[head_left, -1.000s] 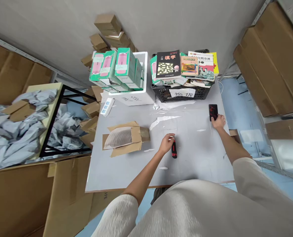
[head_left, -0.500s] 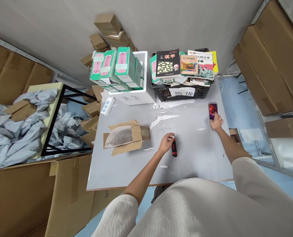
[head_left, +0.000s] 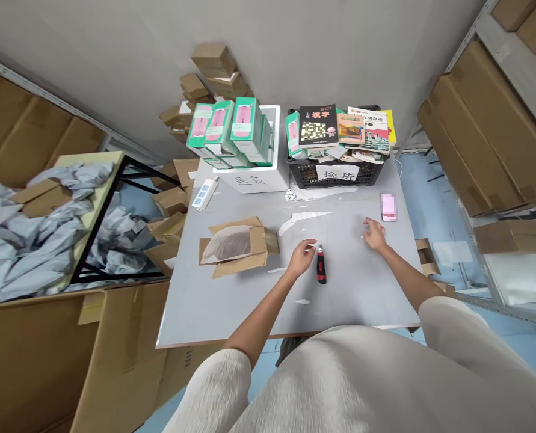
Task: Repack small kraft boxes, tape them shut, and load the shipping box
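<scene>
My left hand (head_left: 302, 257) is open just left of a red-and-black utility knife (head_left: 321, 264), which lies on the grey table (head_left: 231, 310). A small gap shows between the fingers and the knife. My right hand (head_left: 375, 233) is open over the right part of the table, with nothing in it. Beyond it, near the right edge, lies a phone (head_left: 388, 207) with a lit pinkish screen. To the left of my left hand, an opened cardboard box (head_left: 271, 240) rests with its flaps spread and a wrapped, rounded item (head_left: 228, 243) showing inside.
At the back stand a white foam box (head_left: 263, 182) of green-and-pink cartons (head_left: 245, 123) and a black crate (head_left: 301, 176) of books (head_left: 318, 125). A white power strip (head_left: 205, 193) lies on the left. Grey parcels (head_left: 46, 237) and large cardboard boxes flank the table.
My right hand has left the phone and moved left and nearer to me. The phone's screen turned from dark to pinkish. My left hand has let go of the utility knife.
</scene>
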`<action>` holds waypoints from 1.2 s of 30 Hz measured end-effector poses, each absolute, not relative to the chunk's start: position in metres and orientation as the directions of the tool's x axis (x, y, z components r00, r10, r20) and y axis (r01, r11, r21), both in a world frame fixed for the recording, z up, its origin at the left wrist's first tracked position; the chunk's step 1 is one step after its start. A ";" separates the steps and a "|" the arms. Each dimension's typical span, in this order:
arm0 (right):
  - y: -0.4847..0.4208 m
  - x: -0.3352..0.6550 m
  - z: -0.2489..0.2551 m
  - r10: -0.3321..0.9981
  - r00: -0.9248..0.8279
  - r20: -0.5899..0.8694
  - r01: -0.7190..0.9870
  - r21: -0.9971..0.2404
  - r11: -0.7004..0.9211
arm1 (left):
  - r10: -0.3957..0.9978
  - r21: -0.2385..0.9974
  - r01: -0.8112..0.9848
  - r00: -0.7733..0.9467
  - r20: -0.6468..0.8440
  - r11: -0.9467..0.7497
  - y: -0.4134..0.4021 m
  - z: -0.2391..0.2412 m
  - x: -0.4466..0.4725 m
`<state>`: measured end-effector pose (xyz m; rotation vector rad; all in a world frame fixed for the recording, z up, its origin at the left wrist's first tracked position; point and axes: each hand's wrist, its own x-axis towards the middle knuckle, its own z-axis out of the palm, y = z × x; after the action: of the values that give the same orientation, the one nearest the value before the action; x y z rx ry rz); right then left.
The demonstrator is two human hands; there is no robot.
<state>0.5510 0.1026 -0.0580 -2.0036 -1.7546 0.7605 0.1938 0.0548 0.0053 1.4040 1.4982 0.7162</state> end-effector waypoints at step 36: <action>0.072 0.178 -0.017 0.945 -0.130 -0.299 0.482 -0.852 -0.203 | 0.919 0.851 0.358 -0.243 -0.311 0.383 0.037 -0.015 -0.112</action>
<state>0.1782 0.0716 -0.0169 -1.6740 -1.5913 1.2986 -0.1124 0.0367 -0.0148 1.1162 1.7911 0.8272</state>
